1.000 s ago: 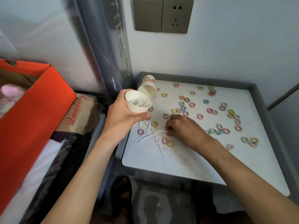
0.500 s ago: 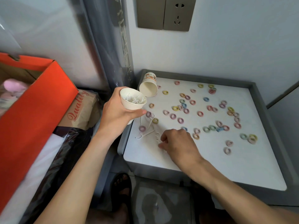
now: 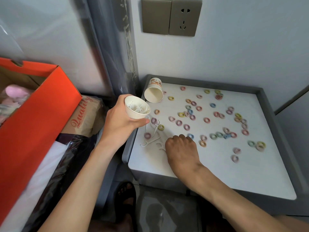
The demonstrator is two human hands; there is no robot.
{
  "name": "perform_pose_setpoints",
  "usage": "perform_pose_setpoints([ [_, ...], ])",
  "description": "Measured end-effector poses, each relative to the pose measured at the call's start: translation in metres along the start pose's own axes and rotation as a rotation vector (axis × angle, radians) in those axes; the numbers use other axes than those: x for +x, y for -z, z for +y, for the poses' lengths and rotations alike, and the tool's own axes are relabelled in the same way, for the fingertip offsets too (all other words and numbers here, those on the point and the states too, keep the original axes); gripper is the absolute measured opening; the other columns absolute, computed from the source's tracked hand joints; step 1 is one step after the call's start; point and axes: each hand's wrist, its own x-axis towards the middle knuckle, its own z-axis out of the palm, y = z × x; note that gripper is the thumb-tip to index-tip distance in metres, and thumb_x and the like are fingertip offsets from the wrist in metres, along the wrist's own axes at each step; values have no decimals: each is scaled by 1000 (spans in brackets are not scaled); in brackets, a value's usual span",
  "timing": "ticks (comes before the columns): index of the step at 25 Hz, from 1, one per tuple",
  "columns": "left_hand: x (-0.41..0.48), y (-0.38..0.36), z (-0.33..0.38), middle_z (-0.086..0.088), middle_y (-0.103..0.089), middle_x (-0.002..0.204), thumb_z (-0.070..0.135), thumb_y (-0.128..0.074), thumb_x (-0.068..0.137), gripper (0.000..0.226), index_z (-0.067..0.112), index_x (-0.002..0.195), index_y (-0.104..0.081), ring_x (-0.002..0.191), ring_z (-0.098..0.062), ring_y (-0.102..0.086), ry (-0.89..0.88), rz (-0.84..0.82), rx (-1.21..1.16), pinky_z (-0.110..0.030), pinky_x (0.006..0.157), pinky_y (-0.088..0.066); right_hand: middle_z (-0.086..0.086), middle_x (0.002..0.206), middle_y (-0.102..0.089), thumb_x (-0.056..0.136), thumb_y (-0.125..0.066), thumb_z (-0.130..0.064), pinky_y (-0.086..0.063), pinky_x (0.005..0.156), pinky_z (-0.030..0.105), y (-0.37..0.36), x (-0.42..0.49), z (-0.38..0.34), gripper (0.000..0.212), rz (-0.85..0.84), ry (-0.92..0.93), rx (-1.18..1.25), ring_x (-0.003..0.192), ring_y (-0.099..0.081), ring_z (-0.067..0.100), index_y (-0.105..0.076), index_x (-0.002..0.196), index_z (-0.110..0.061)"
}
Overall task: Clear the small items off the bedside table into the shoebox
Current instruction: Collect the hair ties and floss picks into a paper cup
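Your left hand (image 3: 120, 122) grips a paper cup (image 3: 136, 109) of floss picks; your right hand (image 3: 181, 148), fingers curled, pinches another floss pick (image 3: 161, 146) off the bedside table (image 3: 217, 173), bound cupward.

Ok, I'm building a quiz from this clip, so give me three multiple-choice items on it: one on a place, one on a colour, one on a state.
1. Where is the small white paper cup of white floss picks?
A. In the left hand
B. Inside the shoebox
C. Standing on the table

2. What colour is the open cardboard shoebox?
A. Blue
B. Orange-red
C. Green

3. How does the printed paper cup at the far left corner of the white-topped bedside table sit?
A. Upright
B. Upside down
C. On its side, mouth toward the camera

Answers: 1 A, the fingers wrap the cup beside the table's edge. 2 B, its walls are bright orange-red. 3 C, its open mouth faces the viewer.
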Motion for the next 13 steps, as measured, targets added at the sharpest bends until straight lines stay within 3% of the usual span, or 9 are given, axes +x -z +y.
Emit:
perform_pose_setpoints([
  [4, 0, -3, 4, 20, -65, 95, 25, -94, 56, 67, 33, 111, -56, 88, 13, -58, -3, -15, -1, -1, 67, -40, 9, 109, -63, 91, -51, -3, -38, 79, 32, 7, 2, 10, 18, 43, 55, 87, 104, -56, 27, -60, 105, -9],
  [7, -2, -8, 6, 18, -66, 94, 23, -95, 54, 69, 32, 110, -56, 85, 12, -57, -37, -40, 6, -2, 67, -40, 3, 94, -70, 96, -56, -17, -52, 77, 34, 38, 16, 41, 6, 114, -26, 496, 87, -66, 20, -61, 95, -15],
  [9, -5, -13, 10, 17, -65, 97, 25, -93, 54, 70, 34, 112, -54, 86, 4, -57, -81, -80, 75, -6, 68, -41, -5, 71, -72, 94, -59, -17, -52, 64, 21, 62, 22, 59, 11, 163, -18, 818, 63, -66, 7, -61, 84, -21],
  [11, -8, -19, 14, 18, -64, 98, 28, -91, 55, 69, 37, 112, -52, 90, -1, -57, -133, -136, 132, -10, 71, -43, -10, 62, -69, 91, -63, -19, -45, 54, 13, 79, 26, 66, 13, 210, 80, 842, 52, -61, 4, -65, 80, -24],
  [13, -10, -26, 19, 19, -64, 96, 30, -88, 56, 66, 41, 110, -51, 89, -1, -59, -154, -172, 117, -16, 70, -47, -10, 60, -66, 89, -64, -20, -42, 55, 14, 85, 29, 58, 13, 191, 181, 720, 56, -59, 3, -72, 79, -23],
])
